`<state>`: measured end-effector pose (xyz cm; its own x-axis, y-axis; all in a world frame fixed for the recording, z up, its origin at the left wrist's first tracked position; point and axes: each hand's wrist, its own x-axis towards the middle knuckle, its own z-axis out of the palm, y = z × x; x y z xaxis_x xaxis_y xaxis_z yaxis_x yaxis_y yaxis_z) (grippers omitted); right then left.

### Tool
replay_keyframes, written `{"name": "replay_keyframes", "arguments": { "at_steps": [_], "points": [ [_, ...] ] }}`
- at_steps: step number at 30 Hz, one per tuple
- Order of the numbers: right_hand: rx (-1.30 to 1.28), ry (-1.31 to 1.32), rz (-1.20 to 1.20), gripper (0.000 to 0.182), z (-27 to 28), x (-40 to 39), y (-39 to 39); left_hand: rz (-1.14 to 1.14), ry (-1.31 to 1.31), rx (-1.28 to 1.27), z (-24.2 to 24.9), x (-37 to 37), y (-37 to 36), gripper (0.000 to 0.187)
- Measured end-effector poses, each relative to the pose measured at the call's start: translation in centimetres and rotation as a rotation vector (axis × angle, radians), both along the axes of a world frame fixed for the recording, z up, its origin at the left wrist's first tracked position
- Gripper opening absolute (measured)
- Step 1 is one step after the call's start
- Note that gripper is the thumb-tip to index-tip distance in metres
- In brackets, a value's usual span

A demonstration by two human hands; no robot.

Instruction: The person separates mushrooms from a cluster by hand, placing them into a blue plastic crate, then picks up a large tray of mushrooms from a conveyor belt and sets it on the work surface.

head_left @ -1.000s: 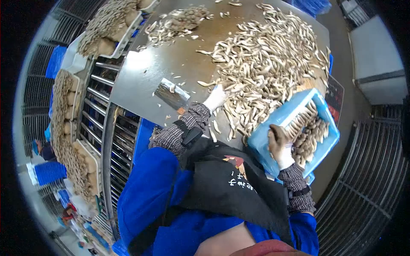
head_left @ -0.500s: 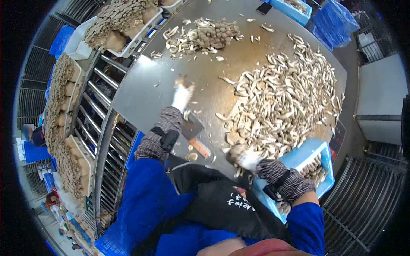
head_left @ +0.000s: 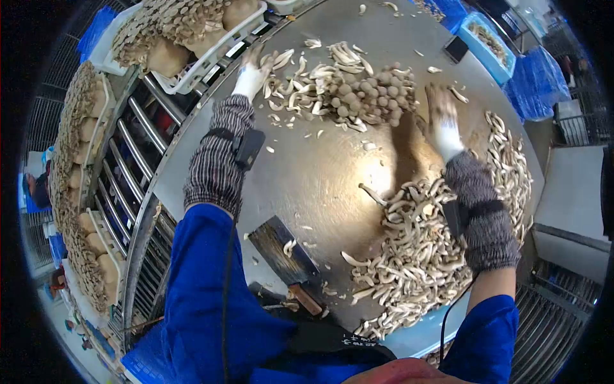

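On my screen I see a roller conveyor [head_left: 149,127] along the left, a dark phone [head_left: 456,49] far right, blue plastic [head_left: 538,83] beyond it, and barred metal racking [head_left: 550,329] near right.

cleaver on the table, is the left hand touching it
Apart. The head view shows the cleaver lying nearer the person, the left hand reaching far beyond it, with bare tabletop plainly between them.

Blue sleeves [head_left: 206,269], striped cuffs [head_left: 214,176], black wrist straps [head_left: 220,134], white gloves [head_left: 251,82], black white-lettered apron [head_left: 313,341]
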<state>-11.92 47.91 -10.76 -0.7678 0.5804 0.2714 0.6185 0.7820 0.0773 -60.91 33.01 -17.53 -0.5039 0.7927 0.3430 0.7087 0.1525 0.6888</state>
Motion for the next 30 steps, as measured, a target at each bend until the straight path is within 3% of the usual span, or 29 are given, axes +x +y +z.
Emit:
{"name": "replay_keyframes", "arguments": {
  "at_steps": [2,3,5,7,10,11,14,15,17,19,21,22,23,25,26,27,28,29,30],
  "points": [
    [-0.09,-0.137,0.067,0.094,1.9,-4.5,2.4,-0.103,-0.469,-0.11,-0.3,0.8,1.6,0.059],
    [-0.065,-0.133,0.146,0.087,-1.5,-4.9,5.8,-0.043,-0.18,-0.096,-4.3,0.1,2.6,0.054],
    [-0.326,-0.223,0.072,0.078,0.1,-8.0,5.4,0.052,0.345,-0.172,-0.6,3.5,1.6,0.045],
    [-0.441,-0.299,0.08,0.071,-0.5,-8.4,6.0,-0.019,0.23,-0.128,-0.6,4.1,1.0,0.038],
    [-0.257,-0.155,0.022,0.069,-2.5,-6.3,3.7,-0.06,0.298,-0.062,-1.9,6.4,-0.8,0.033],
    [-0.387,-0.023,0.014,0.07,-3.6,-4.6,2.7,-0.064,0.285,-0.062,-2.3,7.9,-2.1,0.032],
    [-0.575,-0.026,-0.19,0.074,-1.5,0.1,-5.0,-0.096,0.306,-0.064,-0.3,15.7,-7.1,0.031],
    [-0.658,0.048,-0.144,0.074,-0.7,1.9,-7.8,-0.117,0.297,-0.075,0.1,18.4,-8.8,0.032],
    [-0.592,-0.064,-0.219,0.074,-0.3,6.6,-13.7,-0.335,0.006,-0.249,1.9,23.7,-12.4,0.037],
    [-0.787,-0.056,-0.375,0.072,2.1,10.1,-19.9,-0.443,0.079,-0.114,0.9,29.5,-16.4,0.039],
    [-0.831,-0.045,-0.422,0.07,1.8,14.1,-24.8,-0.655,-0.106,-0.137,0.9,33.3,-19.5,0.04],
    [-0.844,-0.106,-0.481,0.07,2.4,15.4,-27.2,-0.634,-0.131,-0.075,2.3,34.4,-20.7,0.036],
    [-0.846,-0.155,-0.535,0.071,2.9,16.4,-28.8,-0.567,-0.475,-0.103,3.2,35.0,-21.6,0.033],
    [-0.907,-0.148,-0.566,0.07,3.6,18.8,-31.6,-0.306,-0.599,0.071,2.9,34.3,-23.6,0.029],
    [-0.801,-0.124,-0.544,0.068,-0.7,21.9,-32.4,-0.189,-0.428,-0.014,3.1,33.3,-25.1,0.028],
    [-0.729,-0.088,-0.552,0.066,-0.9,22.7,-33.4,-0.069,-0.255,-0.094,3.8,32.7,-26.1,0.027],
    [-0.73,-0.077,-0.573,0.066,-1.1,23.4,-34.0,0.042,-0.37,-0.158,4.4,33.4,-27.2,0.023],
    [-0.73,-0.066,-0.591,0.067,-1.4,23.9,-34.3,0.048,-0.361,-0.148,4.8,34.1,-27.8,0.023],
    [-0.726,-0.057,-0.581,0.067,-0.9,23.7,-34.1,-0.142,-0.182,-0.255,4.5,35.0,-28.4,0.024]
  ]
}}
